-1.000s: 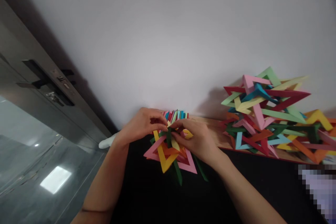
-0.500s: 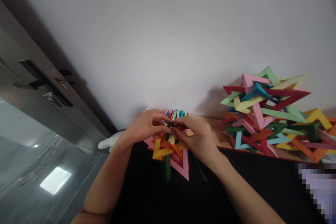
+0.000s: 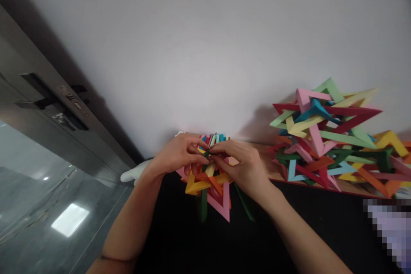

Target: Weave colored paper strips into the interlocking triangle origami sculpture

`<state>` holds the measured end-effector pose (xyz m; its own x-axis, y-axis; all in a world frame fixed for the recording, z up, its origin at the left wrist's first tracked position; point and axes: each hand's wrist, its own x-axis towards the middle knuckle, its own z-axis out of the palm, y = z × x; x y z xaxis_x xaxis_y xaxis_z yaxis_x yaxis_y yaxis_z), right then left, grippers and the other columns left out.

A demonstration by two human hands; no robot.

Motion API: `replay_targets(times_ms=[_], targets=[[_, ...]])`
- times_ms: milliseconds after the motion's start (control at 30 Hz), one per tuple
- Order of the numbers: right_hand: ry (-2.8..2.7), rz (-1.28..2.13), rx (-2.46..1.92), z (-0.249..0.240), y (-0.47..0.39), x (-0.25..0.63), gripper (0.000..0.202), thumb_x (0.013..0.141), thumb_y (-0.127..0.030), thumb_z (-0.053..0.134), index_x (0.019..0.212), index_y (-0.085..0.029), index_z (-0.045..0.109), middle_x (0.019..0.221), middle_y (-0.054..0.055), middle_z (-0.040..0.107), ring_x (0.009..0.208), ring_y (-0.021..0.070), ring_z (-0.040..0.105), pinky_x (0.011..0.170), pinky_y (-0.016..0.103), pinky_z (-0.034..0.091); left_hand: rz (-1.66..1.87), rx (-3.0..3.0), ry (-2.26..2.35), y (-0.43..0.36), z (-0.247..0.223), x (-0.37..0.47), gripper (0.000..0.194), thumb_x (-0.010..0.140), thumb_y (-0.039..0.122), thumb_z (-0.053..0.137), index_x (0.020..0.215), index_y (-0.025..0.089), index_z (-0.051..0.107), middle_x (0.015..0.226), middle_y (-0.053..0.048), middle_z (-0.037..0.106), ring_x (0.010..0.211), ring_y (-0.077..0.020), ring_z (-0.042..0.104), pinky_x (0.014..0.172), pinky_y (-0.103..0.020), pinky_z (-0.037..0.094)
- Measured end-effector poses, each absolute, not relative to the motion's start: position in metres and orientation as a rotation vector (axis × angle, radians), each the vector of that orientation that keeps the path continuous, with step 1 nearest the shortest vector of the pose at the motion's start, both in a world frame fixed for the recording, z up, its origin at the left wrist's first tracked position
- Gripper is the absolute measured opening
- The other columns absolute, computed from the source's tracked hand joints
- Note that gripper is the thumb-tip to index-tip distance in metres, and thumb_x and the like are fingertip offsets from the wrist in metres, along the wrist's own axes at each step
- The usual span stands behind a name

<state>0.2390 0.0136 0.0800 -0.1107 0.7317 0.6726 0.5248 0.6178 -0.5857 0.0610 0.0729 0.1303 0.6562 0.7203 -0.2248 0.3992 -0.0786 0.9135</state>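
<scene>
Both my hands hold a small model of interlocked folded paper triangles (image 3: 214,190) in pink, yellow, orange and dark green, above a black surface (image 3: 224,244). My left hand (image 3: 175,154) pinches its top from the left. My right hand (image 3: 245,169) pinches the same spot from the right, where a dark green strip meets the fingertips. Behind the hands a stack of coloured paper strips (image 3: 215,138) stands against the white wall.
A larger heap of finished interlocked paper triangles (image 3: 330,137) lies on a wooden ledge (image 3: 272,171) at the right. A dark door with a handle and lock (image 3: 54,102) is at the left, above a shiny grey floor. A white object (image 3: 133,174) lies behind my left wrist.
The paper model has been turned in my hands: the pink triangle now points straight down and the green strips have swung more upright. Both hands keep their pinch at the top.
</scene>
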Motion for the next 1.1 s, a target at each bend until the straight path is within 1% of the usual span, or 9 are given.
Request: replay_targets(times_ms=[133,533,667,833,933,1100], targets=[[-1.793,0.26,-1.017,0.0818,0.0136,0.2395,0.015,0.081,-0.009,0.058,0.085,-0.021,0.066,0.088,0.006,0.072,0.081,0.019,0.068,0.073,0.034,0.054,0.341,1.703,0.93,0.0738,0.1293,0.0607,0.041,0.068,0.024,0.073,0.105,0.011,0.064,0.06,-0.002,0.07,0.045,-0.0129,0.063,0.041,-0.019,0.048],[-1.826,0.252,-1.008,0.0829,0.0143,0.2412,0.014,0.082,-0.01,0.056,0.083,-0.02,0.067,0.09,0.007,0.07,0.083,0.0196,0.067,0.074,0.033,0.053,0.342,1.699,0.889,0.0742,0.1276,0.0613,0.03,0.069,0.023,0.072,0.095,0.013,0.062,0.056,0.0,0.068,0.044,-0.0116,0.063,0.041,-0.017,0.048],[-1.807,0.291,-1.011,0.0831,0.0147,0.2413,0.015,0.081,-0.01,0.057,0.081,-0.021,0.067,0.089,0.006,0.069,0.082,0.0193,0.066,0.073,0.033,0.053,0.338,1.699,0.877,0.0749,0.1267,0.0608,0.03,0.07,0.023,0.072,0.096,0.013,0.062,0.056,0.001,0.069,0.043,-0.011,0.063,0.041,-0.017,0.048],[-1.72,0.431,-1.029,0.0826,0.015,0.2381,0.013,0.077,-0.009,0.059,0.078,-0.021,0.065,0.085,0.005,0.067,0.078,0.0175,0.064,0.069,0.031,0.052,0.33,1.707,0.872,0.0767,0.1248,0.0597,0.034,0.069,0.024,0.073,0.098,0.013,0.062,0.057,0.001,0.069,0.044,-0.0122,0.063,0.042,-0.018,0.049],[-1.627,0.606,-1.099,0.0853,0.0137,0.2362,0.009,0.076,-0.012,0.06,0.077,-0.02,0.065,0.084,0.004,0.066,0.07,0.0148,0.062,0.062,0.028,0.051,0.326,1.715,0.855,0.0769,0.1237,0.0595,0.031,0.068,0.024,0.074,0.095,0.013,0.063,0.056,0.0,0.069,0.045,-0.0128,0.064,0.043,-0.019,0.049],[-1.524,0.801,-1.163,0.0899,0.0109,0.237,0.005,0.075,-0.018,0.063,0.078,-0.018,0.067,0.077,0.003,0.066,0.065,0.0139,0.06,0.058,0.027,0.048,0.319,1.704,0.831,0.0751,0.1236,0.0604,0.029,0.069,0.023,0.073,0.094,0.013,0.062,0.056,0.001,0.068,0.043,-0.0122,0.062,0.043,-0.021,0.05]])
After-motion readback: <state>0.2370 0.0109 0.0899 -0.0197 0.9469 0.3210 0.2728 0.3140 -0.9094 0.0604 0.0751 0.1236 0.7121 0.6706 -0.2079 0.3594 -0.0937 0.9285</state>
